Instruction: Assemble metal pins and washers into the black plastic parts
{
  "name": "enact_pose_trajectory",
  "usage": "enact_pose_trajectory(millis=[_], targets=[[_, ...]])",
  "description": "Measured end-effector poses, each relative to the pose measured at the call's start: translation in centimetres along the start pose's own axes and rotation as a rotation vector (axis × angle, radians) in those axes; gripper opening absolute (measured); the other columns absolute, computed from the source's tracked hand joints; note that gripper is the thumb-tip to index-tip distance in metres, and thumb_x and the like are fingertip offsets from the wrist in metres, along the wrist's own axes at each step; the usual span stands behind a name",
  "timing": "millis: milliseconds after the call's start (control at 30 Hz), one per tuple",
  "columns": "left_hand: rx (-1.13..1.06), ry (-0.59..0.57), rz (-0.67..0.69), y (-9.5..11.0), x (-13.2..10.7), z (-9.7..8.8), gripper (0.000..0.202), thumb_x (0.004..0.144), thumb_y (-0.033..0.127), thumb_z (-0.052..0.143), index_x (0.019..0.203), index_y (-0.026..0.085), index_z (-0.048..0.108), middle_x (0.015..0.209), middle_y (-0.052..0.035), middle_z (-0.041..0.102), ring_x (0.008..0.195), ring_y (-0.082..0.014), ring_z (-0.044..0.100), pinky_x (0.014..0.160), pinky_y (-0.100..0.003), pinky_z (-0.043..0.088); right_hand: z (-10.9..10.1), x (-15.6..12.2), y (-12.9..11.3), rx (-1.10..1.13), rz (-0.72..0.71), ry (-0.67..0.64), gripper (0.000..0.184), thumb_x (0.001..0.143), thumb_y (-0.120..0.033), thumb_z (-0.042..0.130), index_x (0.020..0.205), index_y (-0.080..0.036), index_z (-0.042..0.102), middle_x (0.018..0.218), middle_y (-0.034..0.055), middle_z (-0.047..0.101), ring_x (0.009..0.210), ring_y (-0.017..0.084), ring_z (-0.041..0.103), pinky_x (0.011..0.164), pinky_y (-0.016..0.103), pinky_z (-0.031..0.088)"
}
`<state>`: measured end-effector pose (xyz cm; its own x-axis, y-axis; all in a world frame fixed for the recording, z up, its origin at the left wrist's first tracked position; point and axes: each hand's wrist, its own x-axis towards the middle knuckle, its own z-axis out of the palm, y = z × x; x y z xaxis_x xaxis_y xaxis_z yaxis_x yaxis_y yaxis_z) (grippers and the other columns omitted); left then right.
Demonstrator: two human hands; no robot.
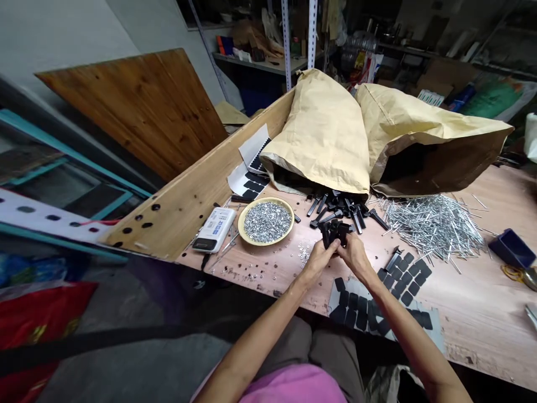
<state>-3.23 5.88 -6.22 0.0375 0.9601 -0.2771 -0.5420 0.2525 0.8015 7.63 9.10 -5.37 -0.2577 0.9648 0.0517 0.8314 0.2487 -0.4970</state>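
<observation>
Both hands are together over the near side of the table, fingers closed around a small cluster of black plastic parts (335,230). My left hand (322,257) grips the cluster from the left, its thumb on top. From the other side my right hand (354,254) holds the same cluster. Just beyond them lies a heap of black plastic pieces (356,212) with long stems, spilling from a paper sack (327,134). Black rounded pads (405,277) lie on the table to the right of my hands, with one black stemmed piece (393,258) beside them.
A yellow bowl (240,226) of small metal nuts or washers stands left, beside a white power box (215,229). Thin metal rods (436,226) are piled at the right, near a dark blue box (512,247). A second sack (428,117) gapes behind. A wooden board (210,168) edges the table.
</observation>
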Motion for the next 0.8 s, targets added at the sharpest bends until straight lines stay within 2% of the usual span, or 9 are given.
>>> enact_pose_trajectory(millis=[67, 167, 267, 333, 400, 500, 600, 667, 800], targets=[[0.056, 0.004, -0.008, -0.2, 0.0, -0.1, 0.034, 0.059, 0.035, 0.08, 0.085, 0.014, 0.071, 0.084, -0.0066, 0.073, 0.085, -0.0222, 0.067, 0.08, -0.032, 0.051, 0.1, -0.8, 0.1, 0.061, -0.022, -0.036, 0.005, 0.072, -0.018, 0.054, 0.072, -0.015, 0.058, 0.077, 0.0057, 0.055, 0.064, 0.016, 0.052, 0.058, 0.028, 0.047], [0.073, 0.053, -0.045, -0.3, 0.0, -0.8, 0.032, 0.051, 0.028, 0.084, 0.077, 0.014, 0.072, 0.077, -0.0054, 0.072, 0.077, -0.0201, 0.066, 0.074, -0.03, 0.052, -0.1, -1.9, 0.5, 0.228, -0.122, -0.143, 0.022, 0.068, -0.014, 0.054, 0.088, -0.014, 0.062, 0.084, 0.0066, 0.057, 0.068, 0.016, 0.056, 0.059, 0.028, 0.05], [0.013, 0.142, -0.068, -0.3, -0.1, -1.5, 0.033, 0.046, 0.029, 0.085, 0.069, 0.012, 0.068, 0.068, -0.0038, 0.069, 0.065, -0.0171, 0.064, 0.064, -0.029, 0.053, -0.9, -2.0, 1.3, 0.392, -0.144, -0.197, 0.032, 0.078, -0.019, 0.051, 0.108, -0.014, 0.063, 0.088, 0.0062, 0.061, 0.068, 0.015, 0.06, 0.062, 0.029, 0.052], [-0.008, 0.192, -0.055, -0.2, -0.2, -1.6, 0.035, 0.045, 0.031, 0.085, 0.066, 0.012, 0.065, 0.062, -0.0013, 0.064, 0.059, -0.0146, 0.062, 0.059, -0.029, 0.053, -1.4, -1.2, 1.6, 0.302, -0.048, -0.088, 0.029, 0.085, -0.024, 0.047, 0.107, -0.017, 0.065, 0.089, 0.0066, 0.063, 0.07, 0.016, 0.062, 0.065, 0.03, 0.052], [-0.021, 0.214, -0.049, -0.3, -0.3, -1.4, 0.035, 0.045, 0.032, 0.085, 0.063, 0.013, 0.062, 0.058, 0.0018, 0.06, 0.054, -0.0119, 0.058, 0.057, -0.029, 0.053, -1.6, -0.1, 1.5, 0.058, 0.095, 0.018, 0.025, 0.088, -0.03, 0.047, 0.095, -0.018, 0.068, 0.09, 0.0091, 0.064, 0.075, 0.019, 0.064, 0.067, 0.032, 0.05], [0.005, 0.233, -0.037, -0.2, -0.7, -0.9, 0.03, 0.046, 0.025, 0.084, 0.058, 0.013, 0.059, 0.054, 0.0039, 0.056, 0.051, -0.0093, 0.054, 0.057, -0.026, 0.05, -1.1, 1.5, 0.8, -0.237, 0.264, -0.012, 0.023, 0.085, -0.035, 0.055, 0.079, -0.016, 0.066, 0.093, 0.0141, 0.064, 0.078, 0.024, 0.066, 0.066, 0.033, 0.048], [0.096, 0.254, 0.025, 0.4, -1.2, -0.6, 0.021, 0.05, 0.018, 0.081, 0.057, 0.013, 0.061, 0.056, 0.0027, 0.059, 0.056, -0.0101, 0.056, 0.06, -0.023, 0.047, -0.7, 1.8, 0.5, -0.285, 0.305, -0.05, 0.013, 0.082, -0.027, 0.058, 0.084, -0.015, 0.062, 0.089, 0.0153, 0.066, 0.075, 0.025, 0.066, 0.062, 0.032, 0.046], [0.087, 0.215, 0.001, 1.0, -1.6, -0.5, 0.018, 0.054, 0.019, 0.079, 0.062, 0.012, 0.065, 0.061, -0.0003, 0.064, 0.06, -0.0126, 0.06, 0.062, -0.024, 0.047, -1.0, 1.1, 0.8, -0.197, 0.281, 0.044, 0.016, 0.084, -0.025, 0.054, 0.095, -0.015, 0.059, 0.084, 0.0115, 0.067, 0.072, 0.023, 0.065, 0.062, 0.031, 0.046], [-0.125, 0.022, -0.274, 1.3, -2.4, 0.5, 0.021, 0.059, 0.021, 0.077, 0.074, 0.011, 0.067, 0.082, -0.0095, 0.072, 0.071, -0.0197, 0.067, 0.063, -0.028, 0.051, -1.6, -2.4, 1.1, 0.222, 0.203, 0.448, 0.025, 0.086, -0.036, 0.052, 0.102, -0.018, 0.053, 0.083, 0.0052, 0.066, 0.074, 0.019, 0.063, 0.067, 0.031, 0.049]])
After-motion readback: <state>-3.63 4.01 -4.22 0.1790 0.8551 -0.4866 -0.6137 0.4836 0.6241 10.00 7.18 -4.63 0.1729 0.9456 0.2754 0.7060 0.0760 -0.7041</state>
